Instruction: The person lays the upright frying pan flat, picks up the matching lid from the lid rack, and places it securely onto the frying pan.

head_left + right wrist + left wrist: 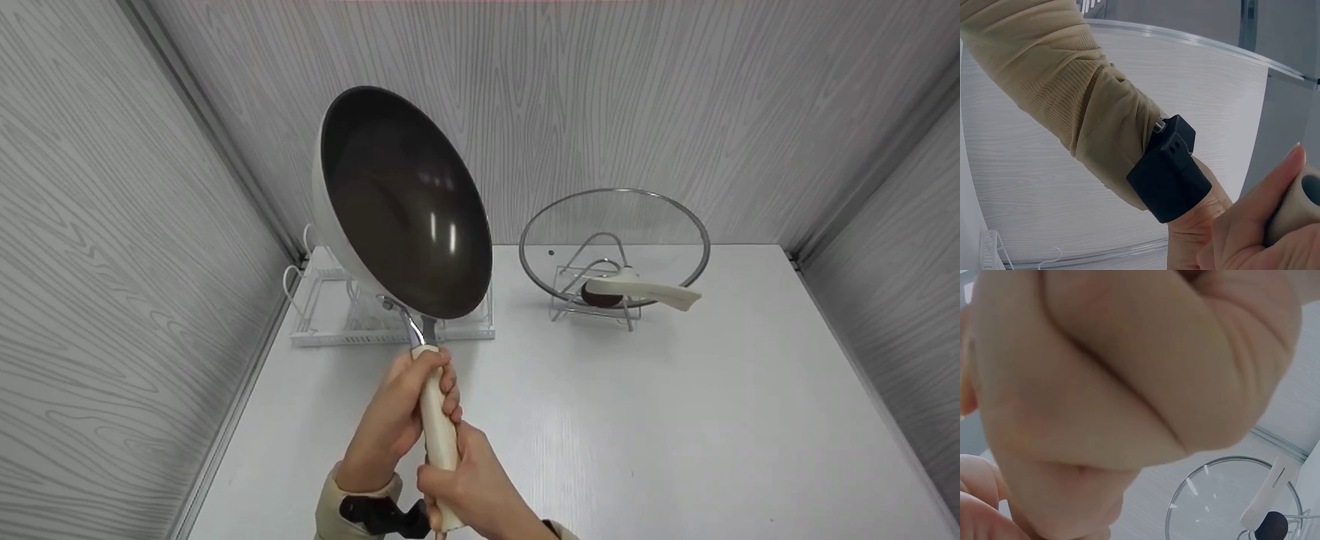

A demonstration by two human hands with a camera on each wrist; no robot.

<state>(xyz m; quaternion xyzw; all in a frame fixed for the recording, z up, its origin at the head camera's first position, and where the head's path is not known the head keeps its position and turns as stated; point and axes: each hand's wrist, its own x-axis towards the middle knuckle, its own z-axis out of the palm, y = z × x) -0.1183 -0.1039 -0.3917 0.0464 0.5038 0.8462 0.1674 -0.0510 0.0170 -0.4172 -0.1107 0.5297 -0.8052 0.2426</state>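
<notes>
Head view: we see a frying pan (pixel 405 210) held up over the left part of the bench (pixel 712 420), tilted, its dark inside facing us, pale outer wall showing along the left. The left grip (pixel 397 409), a bare hand, wraps the upper part of the cream handle (pixel 437 420), thumb lying along the top, fingers curled round. The right grip (pixel 472 476), also bare, closes round the lower part, just below. Behind the pan, partly covered, a white wire rack (pixel 322 340) sits on the bench; we cannot tell whether the two touch. To the right, well apart, a glass lid (pixel 649 240) leans in a small wire stand (pixel 628 319), its cream knob (pixel 637 286) with dark base toward us. Wood-grain panels (pixel 570 97) enclose the bench.

Left wrist view: skin fills most of the frame, too near for us to read the fingers' hold. The lid shows at lower right, metal rim and knob visible.

Right wrist view: at lower right, fingers close about the handle's butt, its end hole showing. A tan sleeve (pixel 1078 95) crosses from upper left to a black wrist device (pixel 1169 177).
</notes>
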